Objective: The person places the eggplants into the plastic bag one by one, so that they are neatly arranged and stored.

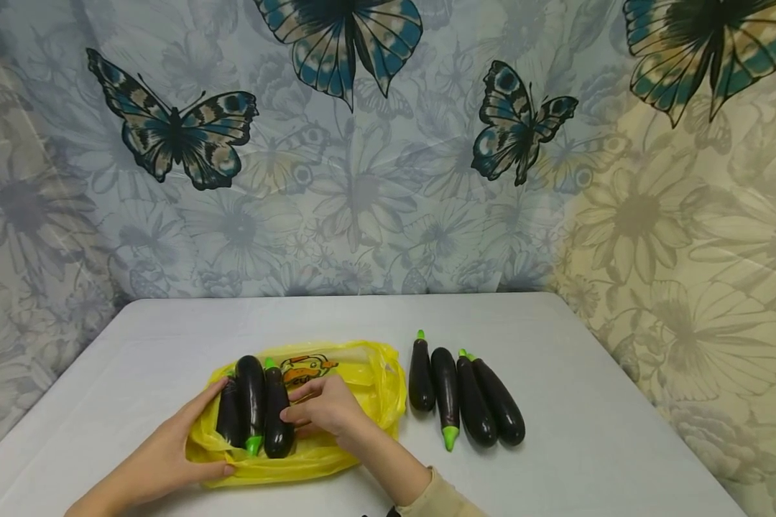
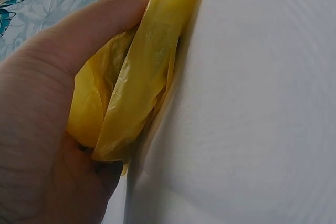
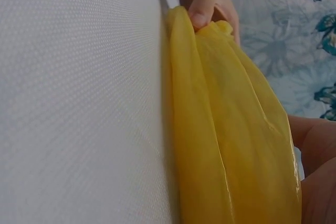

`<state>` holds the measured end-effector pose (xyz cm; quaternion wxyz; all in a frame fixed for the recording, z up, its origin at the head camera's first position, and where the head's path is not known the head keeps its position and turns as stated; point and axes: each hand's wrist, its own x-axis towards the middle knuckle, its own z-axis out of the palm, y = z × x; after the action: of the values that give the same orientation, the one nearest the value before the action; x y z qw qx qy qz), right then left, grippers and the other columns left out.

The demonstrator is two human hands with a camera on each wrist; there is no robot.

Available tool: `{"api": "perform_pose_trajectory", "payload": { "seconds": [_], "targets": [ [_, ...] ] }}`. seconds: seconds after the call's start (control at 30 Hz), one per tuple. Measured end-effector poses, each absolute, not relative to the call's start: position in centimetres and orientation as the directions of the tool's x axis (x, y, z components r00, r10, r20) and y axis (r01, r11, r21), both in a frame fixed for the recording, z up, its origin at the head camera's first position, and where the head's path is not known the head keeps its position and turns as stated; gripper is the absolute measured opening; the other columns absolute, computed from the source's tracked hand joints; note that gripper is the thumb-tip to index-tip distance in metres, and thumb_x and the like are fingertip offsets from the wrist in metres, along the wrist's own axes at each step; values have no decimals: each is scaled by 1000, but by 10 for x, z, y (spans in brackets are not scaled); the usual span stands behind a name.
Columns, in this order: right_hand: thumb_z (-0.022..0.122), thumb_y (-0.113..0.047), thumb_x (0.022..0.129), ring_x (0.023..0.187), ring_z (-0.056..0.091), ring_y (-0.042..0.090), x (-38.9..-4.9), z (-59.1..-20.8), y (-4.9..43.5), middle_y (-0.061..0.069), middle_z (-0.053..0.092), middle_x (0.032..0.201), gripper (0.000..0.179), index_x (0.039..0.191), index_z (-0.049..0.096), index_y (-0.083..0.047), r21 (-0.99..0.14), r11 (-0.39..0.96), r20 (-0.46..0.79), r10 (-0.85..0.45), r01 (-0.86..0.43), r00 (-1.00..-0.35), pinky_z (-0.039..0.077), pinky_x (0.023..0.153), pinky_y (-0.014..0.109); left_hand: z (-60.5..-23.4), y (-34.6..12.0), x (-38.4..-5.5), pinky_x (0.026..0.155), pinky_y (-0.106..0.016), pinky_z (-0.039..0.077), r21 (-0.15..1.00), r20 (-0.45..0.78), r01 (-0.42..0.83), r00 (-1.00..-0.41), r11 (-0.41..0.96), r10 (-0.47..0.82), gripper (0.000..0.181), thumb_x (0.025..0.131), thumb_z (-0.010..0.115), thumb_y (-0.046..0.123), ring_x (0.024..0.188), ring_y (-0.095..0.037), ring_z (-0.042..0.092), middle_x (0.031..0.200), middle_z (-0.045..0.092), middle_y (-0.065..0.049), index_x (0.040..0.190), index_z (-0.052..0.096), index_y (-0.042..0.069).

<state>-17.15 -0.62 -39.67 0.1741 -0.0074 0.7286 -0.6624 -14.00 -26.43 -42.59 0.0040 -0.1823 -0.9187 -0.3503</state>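
Note:
In the head view a yellow plastic bag (image 1: 368,388) lies spread on the table, its mouth turned up. Three dark eggplants rest in it side by side: a left eggplant (image 1: 231,416), a middle eggplant (image 1: 251,398) and a right eggplant (image 1: 275,424). My left hand (image 1: 162,452) holds the bag's left end, thumb (image 2: 105,22) over the yellow film in the left wrist view. My right hand (image 1: 330,413) reaches over the bag, its fingertips against the right side of the right eggplant. The bag hides most of this hand in the right wrist view.
Several more eggplants (image 1: 445,388) lie in a row on the white table (image 1: 595,431), right of the bag. Behind the table's far edge hangs a cloth (image 1: 362,237) printed with flowers and butterflies. A small dark object (image 1: 393,512) shows at the bottom edge, by the right sleeve.

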Motion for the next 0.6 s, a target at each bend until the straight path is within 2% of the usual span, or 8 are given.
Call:
{"api": "perform_pose_trajectory", "payload": {
  "seconds": [0.3,0.6],
  "targets": [
    [81,1,78,70,68,21,-172,-395,-5,6,66,86,18,93,72,0,-965,156,-242,-227,210,-944,59,65,37,-427,-265,-139,94,-73,34,648,143,347,-930,678,338,113,72,86,45,131,-54,35,149,33,-29,158,19,17],
    [81,-2,79,69,67,23,-172,-393,-2,7,67,84,17,92,71,1,-969,126,-240,-246,214,-939,60,65,38,-426,-266,-137,95,-73,33,639,148,346,-932,687,332,113,72,86,47,131,-53,34,150,33,-28,158,19,19]
  ]
}}
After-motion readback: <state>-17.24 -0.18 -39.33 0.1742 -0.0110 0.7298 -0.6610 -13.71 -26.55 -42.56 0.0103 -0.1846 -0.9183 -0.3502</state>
